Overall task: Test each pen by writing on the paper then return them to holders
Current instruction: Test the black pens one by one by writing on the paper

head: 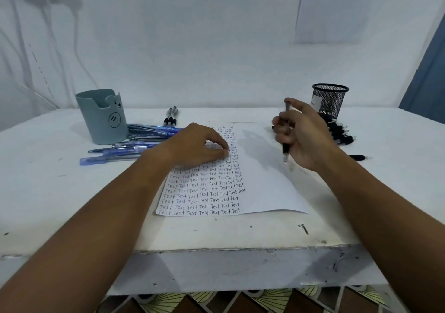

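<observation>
Above the blank right half of the paper (265,187), the right hand (305,137) holds a black pen (286,132) nearly upright, its fingers (280,126) curled round the barrel and the tip pointing down, clear of the sheet. On the written left half the left hand (192,145) rests, fingers bent, holding nothing. Blue pens (134,144) lie on the counter (48,192) by the teal holder (102,117); black pens (342,132) lie beside the mesh holder (330,100).
</observation>
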